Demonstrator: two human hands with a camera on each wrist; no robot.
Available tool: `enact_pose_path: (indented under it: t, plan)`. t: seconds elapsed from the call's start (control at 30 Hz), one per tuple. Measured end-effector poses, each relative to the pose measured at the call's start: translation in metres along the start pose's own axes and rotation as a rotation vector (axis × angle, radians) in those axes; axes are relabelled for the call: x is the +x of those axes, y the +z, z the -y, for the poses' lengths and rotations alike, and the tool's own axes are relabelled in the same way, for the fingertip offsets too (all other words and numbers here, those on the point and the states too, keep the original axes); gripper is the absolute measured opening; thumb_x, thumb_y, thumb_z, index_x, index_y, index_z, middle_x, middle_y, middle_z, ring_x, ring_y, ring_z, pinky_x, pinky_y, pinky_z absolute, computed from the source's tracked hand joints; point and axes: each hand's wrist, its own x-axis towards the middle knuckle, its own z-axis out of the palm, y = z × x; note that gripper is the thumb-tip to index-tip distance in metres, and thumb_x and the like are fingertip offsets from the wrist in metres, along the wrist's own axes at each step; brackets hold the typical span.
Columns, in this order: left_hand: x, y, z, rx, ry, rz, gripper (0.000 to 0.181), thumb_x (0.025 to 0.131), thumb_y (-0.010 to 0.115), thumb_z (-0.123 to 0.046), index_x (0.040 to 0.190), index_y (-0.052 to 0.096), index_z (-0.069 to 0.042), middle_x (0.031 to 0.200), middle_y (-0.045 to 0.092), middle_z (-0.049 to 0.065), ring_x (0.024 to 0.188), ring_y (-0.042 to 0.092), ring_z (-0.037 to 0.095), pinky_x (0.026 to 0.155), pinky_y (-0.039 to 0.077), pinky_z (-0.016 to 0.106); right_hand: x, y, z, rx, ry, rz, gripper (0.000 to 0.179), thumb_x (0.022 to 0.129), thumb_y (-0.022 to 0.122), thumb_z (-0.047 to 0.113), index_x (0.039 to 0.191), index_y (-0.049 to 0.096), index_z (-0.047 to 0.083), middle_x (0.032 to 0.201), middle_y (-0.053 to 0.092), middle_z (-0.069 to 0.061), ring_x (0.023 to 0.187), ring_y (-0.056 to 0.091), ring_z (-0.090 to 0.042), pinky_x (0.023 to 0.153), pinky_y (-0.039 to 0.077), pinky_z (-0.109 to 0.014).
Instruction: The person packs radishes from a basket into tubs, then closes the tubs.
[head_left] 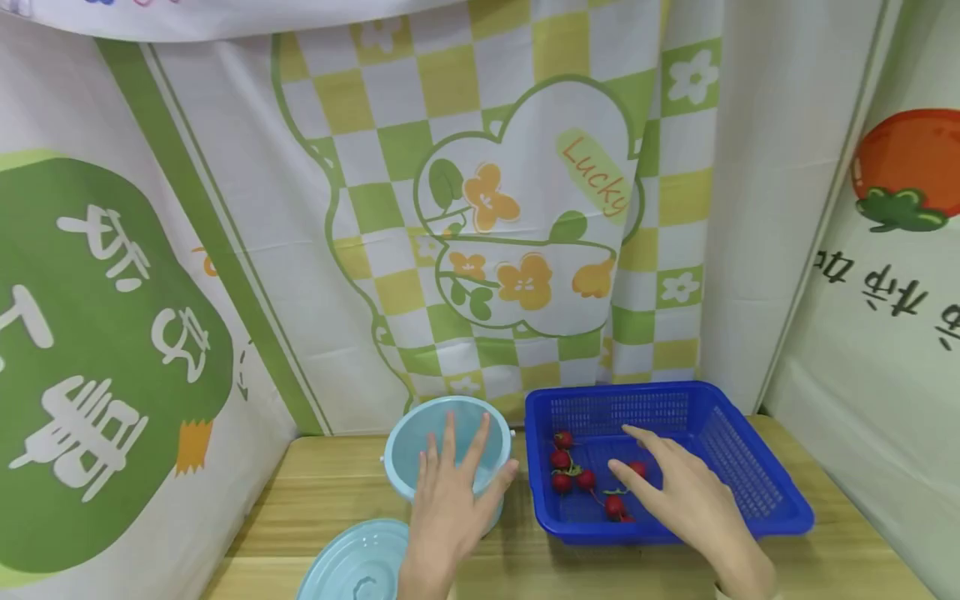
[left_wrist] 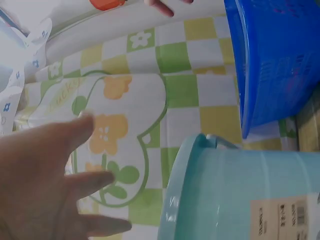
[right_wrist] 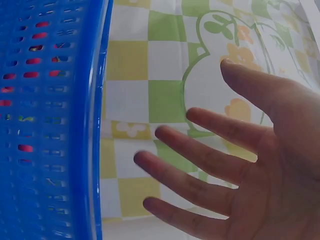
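A light blue bucket (head_left: 397, 462) stands on the wooden table, its handle folded at the rim. Above its opening my left hand (head_left: 456, 492) spreads its fingers, holding nothing; in the left wrist view the bucket (left_wrist: 225, 190) shows a paper label on its side. My right hand (head_left: 686, 492) hovers over the blue plastic basket (head_left: 738, 425), fingers extended and nothing in them. Several small red radishes (head_left: 561, 460) with green stems lie in the basket, mostly toward its left side. The right wrist view shows the hand (right_wrist: 250, 160) apart from the basket's wall (right_wrist: 90, 120).
The bucket's light blue lid (head_left: 356, 562) lies on the wooden table (head_left: 322, 467) at the front left. Behind, a green and yellow checked cloth (head_left: 450, 83) hangs down to the table. Printed white cloth walls (head_left: 862, 400) stand at both sides.
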Motion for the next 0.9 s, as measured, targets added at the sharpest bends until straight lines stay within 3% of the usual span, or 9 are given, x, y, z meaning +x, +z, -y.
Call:
enact_pose_path:
  t: [0.13,0.27,0.47,0.63,0.9]
  plan:
    - [0.005,-0.005,0.004,0.004,-0.046,-0.128,0.072,0.104,0.045,-0.071,0.164,0.042,-0.032,0.169,0.032,0.022,0.138,0.047,0.058,0.105,0.043,0.071,0.003,-0.001,-0.004,0.047,0.015,0.031,0.065,0.102,0.062,0.061,0.146,0.063,0.013,0.126,0.073,-0.012,0.109,0.071,-0.035,0.071,0.058,-0.054]
    - [0.008,-0.012,0.009,-0.034,-0.064,-0.215,0.069,0.105,0.049,-0.066,0.164,0.042,-0.031,0.167,0.036,0.02,0.13,0.056,0.055,0.094,0.05,0.071,0.005,-0.002,-0.007,0.1,0.02,0.064,0.059,0.102,0.064,0.057,0.141,0.065,0.013,0.118,0.075,-0.006,0.101,0.073,-0.028,0.069,0.058,-0.049]
    - [0.01,-0.02,0.027,-0.099,-0.173,-0.158,0.073,0.105,0.042,-0.07,0.168,0.03,-0.035,0.17,0.027,0.021,0.141,0.043,0.057,0.102,0.044,0.074,0.006,-0.002,-0.008,0.156,0.032,0.115,0.056,0.103,0.065,0.052,0.142,0.064,0.011,0.114,0.077,-0.004,0.089,0.072,-0.019,0.066,0.057,-0.04]
    - [0.01,-0.024,0.042,-0.107,-0.233,-0.127,0.073,0.107,0.035,-0.07,0.17,0.027,-0.032,0.172,0.022,0.021,0.129,0.054,0.058,0.096,0.049,0.071,0.007,-0.002,-0.011,0.176,0.024,0.134,0.056,0.105,0.064,0.048,0.144,0.062,0.009,0.116,0.077,-0.007,0.089,0.073,-0.021,0.068,0.058,-0.043]
    - [0.012,-0.027,0.054,-0.1,-0.255,-0.121,0.074,0.109,0.031,-0.068,0.17,0.028,-0.026,0.17,0.026,0.021,0.111,0.066,0.052,0.082,0.056,0.063,0.007,-0.001,-0.015,0.174,0.016,0.135,0.053,0.105,0.065,0.046,0.141,0.064,0.007,0.119,0.075,-0.009,0.096,0.074,-0.025,0.072,0.059,-0.045]
